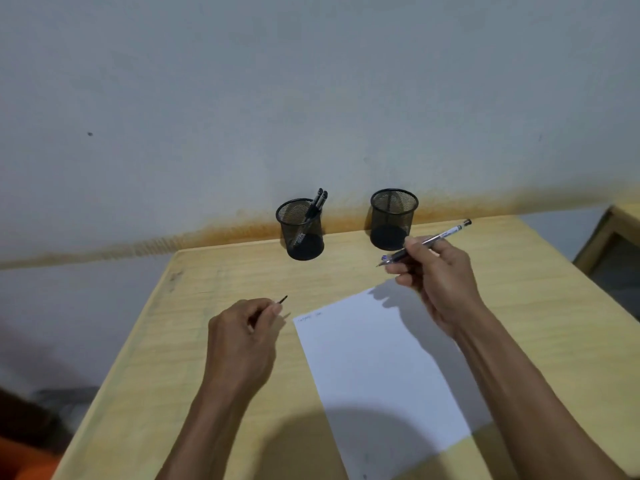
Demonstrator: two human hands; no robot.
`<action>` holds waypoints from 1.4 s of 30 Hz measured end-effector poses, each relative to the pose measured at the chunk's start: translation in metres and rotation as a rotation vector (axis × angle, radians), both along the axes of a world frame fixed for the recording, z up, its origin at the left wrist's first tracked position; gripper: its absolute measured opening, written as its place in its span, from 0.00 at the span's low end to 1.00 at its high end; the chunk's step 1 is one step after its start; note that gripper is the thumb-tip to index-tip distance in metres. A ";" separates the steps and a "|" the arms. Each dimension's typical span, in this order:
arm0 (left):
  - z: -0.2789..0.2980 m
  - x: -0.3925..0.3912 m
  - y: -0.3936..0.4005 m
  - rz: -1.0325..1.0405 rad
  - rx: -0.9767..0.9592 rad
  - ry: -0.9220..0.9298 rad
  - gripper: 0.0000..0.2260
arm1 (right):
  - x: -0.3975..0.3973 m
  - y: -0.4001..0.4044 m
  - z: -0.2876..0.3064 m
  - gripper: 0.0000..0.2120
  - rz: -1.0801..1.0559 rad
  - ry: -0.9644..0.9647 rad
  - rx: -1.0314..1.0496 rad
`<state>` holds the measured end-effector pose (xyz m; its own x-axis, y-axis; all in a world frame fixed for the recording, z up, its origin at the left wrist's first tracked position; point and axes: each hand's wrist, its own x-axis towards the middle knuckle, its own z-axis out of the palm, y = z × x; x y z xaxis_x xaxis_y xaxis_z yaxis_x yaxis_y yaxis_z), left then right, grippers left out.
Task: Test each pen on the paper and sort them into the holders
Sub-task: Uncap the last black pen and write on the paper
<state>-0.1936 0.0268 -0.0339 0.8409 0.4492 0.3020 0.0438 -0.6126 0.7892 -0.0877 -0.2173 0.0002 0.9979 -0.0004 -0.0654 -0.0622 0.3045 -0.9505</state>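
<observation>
My right hand [433,275] grips a clear-barrelled pen [446,233], uncapped, tip pointing left, above the far corner of the white paper [381,372]. My left hand [242,327] pinches a small black pen cap [283,299] just left of the paper. A few faint scribbles mark the sheet's top left corner. Two black mesh holders stand at the table's far edge: the left holder [294,233] has two dark pens [317,202] leaning in it, and the right holder [393,216] looks empty.
The light wooden table [194,323] stands against a grey wall with an orange stain along its base. Another wooden piece of furniture [609,237] sits at the right edge. Something orange lies at the bottom left, below the table.
</observation>
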 end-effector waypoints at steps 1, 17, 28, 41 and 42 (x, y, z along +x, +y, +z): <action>-0.002 0.005 0.000 0.001 0.010 0.000 0.05 | -0.003 0.006 -0.002 0.04 0.036 0.011 0.026; -0.025 0.081 0.027 0.055 0.139 0.111 0.03 | -0.010 0.038 -0.057 0.05 0.031 0.015 -0.100; -0.042 0.095 0.033 0.094 0.284 0.148 0.06 | -0.011 0.040 -0.068 0.03 0.039 0.022 -0.138; -0.063 0.064 0.017 -0.458 0.466 -0.055 0.09 | 0.001 0.053 -0.045 0.06 0.262 -0.236 -0.624; -0.065 0.064 0.018 -0.464 0.470 -0.083 0.09 | 0.003 0.055 -0.046 0.06 0.280 -0.242 -0.647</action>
